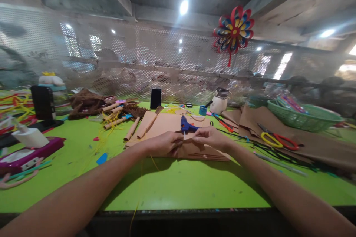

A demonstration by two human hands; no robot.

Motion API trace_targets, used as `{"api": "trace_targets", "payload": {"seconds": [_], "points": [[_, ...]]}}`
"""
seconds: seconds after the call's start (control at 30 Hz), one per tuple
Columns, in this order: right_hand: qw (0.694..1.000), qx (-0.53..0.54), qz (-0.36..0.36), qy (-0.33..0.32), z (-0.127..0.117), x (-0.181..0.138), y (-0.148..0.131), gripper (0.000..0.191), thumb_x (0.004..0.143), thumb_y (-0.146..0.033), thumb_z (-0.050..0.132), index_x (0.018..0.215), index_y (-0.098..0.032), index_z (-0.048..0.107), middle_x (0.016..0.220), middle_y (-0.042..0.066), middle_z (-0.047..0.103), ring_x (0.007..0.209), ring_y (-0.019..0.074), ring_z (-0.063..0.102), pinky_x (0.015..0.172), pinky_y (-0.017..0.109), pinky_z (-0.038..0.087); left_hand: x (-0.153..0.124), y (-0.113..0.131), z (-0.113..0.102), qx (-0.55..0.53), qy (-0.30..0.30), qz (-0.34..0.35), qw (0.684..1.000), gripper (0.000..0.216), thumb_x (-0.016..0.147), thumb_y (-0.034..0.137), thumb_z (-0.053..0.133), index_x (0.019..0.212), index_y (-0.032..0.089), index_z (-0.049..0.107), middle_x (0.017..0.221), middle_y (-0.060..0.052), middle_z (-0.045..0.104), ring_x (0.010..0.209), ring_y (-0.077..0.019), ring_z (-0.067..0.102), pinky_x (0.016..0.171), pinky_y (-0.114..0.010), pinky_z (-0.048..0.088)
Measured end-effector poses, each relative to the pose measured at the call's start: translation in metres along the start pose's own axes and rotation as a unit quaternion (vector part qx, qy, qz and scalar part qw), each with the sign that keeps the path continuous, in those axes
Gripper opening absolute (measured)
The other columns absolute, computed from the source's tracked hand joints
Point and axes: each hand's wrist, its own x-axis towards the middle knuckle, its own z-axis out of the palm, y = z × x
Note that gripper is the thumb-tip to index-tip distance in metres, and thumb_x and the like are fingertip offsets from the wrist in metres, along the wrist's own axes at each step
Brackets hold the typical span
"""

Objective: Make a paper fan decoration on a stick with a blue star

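Tabletop (pixel 178 189): smooth, slight gloss. Brown paper (pixel 164 123): matt. Glue gun (pixel 185 126): blue plastic, shiny. Basket (pixel 303 118): green plastic weave. Scissors (pixel 274 137) w/ glossy plastic handles. Back screen (pixel 139 55): perf. metal, dull.

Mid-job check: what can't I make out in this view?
Head view:
- Piece pinched between left hand and right hand: too small, mostly covered.
- Glue gun, lower part: hidden behind the hands.
- Figures beyond the mesh screen: blurred.
- Green basket contents: too small.
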Motion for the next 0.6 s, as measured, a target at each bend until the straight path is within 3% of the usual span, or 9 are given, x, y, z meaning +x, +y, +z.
{"api": "trace_targets", "payload": {"seconds": [0.13, 0.27, 0.4, 0.5, 0.6], "points": [[0.999, -0.032, 0.003, 0.027, 0.005, -0.001, -0.008, 0.032, 0.072, -0.042, 0.060, 0.073, -0.010, 0.062, 0.051, -0.001, 0.054, 0.047, 0.0074, 0.046, 0.048, 0.021, 0.036, 0.002, 0.000, 0.000, 0.018, 0.011, 0.018, 1.000, 0.025, 0.084, 0.035, 0.037, 0.076, 0.016, 0.052, 0.068, -0.001, 0.054, 0.058, -0.0112, 0.045, 0.054, -0.022, 0.032], [0.999, -0.004, 0.014, 0.029, 0.004, -0.002, -0.011, 0.034, 0.071, -0.045, 0.059, 0.069, -0.011, 0.059, 0.045, -0.003, 0.051, 0.040, 0.0071, 0.045, 0.045, 0.021, 0.036, 0.002, -0.001, -0.002, -0.064, -0.040, -0.023, 0.997, 0.031, 0.086, 0.040, 0.032, 0.075, 0.016, 0.048, 0.059, 0.000, 0.055, 0.050, -0.0098, 0.047, 0.051, -0.021, 0.034], [1.000, -0.013, 0.013, 0.019, -0.001, -0.001, -0.010, 0.035, 0.073, -0.045, 0.059, 0.067, -0.011, 0.058, 0.045, -0.003, 0.052, 0.041, 0.0072, 0.047, 0.046, 0.020, 0.037, 0.002, -0.007, -0.002, -0.119, -0.069, -0.027, 0.990, 0.033, 0.086, 0.045, 0.034, 0.076, 0.016, 0.048, 0.064, -0.002, 0.061, 0.051, -0.0095, 0.050, 0.051, -0.021, 0.037], [1.000, 0.005, 0.028, -0.012, -0.006, 0.000, -0.005, 0.034, 0.073, -0.042, 0.060, 0.072, -0.009, 0.062, 0.050, -0.002, 0.055, 0.045, 0.0073, 0.050, 0.049, 0.020, 0.040, 0.004, -0.014, -0.002, -0.132, -0.085, -0.029, 0.987, 0.036, 0.084, 0.049, 0.035, 0.074, 0.017, 0.048, 0.064, -0.002, 0.062, 0.052, -0.0111, 0.053, 0.052, -0.022, 0.039], [0.994, 0.074, 0.047, -0.068, -0.011, 0.000, 0.004, 0.036, 0.073, -0.040, 0.060, 0.090, -0.009, 0.064, 0.061, 0.000, 0.059, 0.051, 0.0095, 0.056, 0.054, 0.023, 0.044, 0.005, -0.019, -0.002, -0.149, -0.082, -0.030, 0.985, 0.036, 0.084, 0.050, 0.036, 0.075, 0.017, 0.048, 0.061, -0.002, 0.062, 0.053, -0.0121, 0.054, 0.054, -0.023, 0.041]]}}
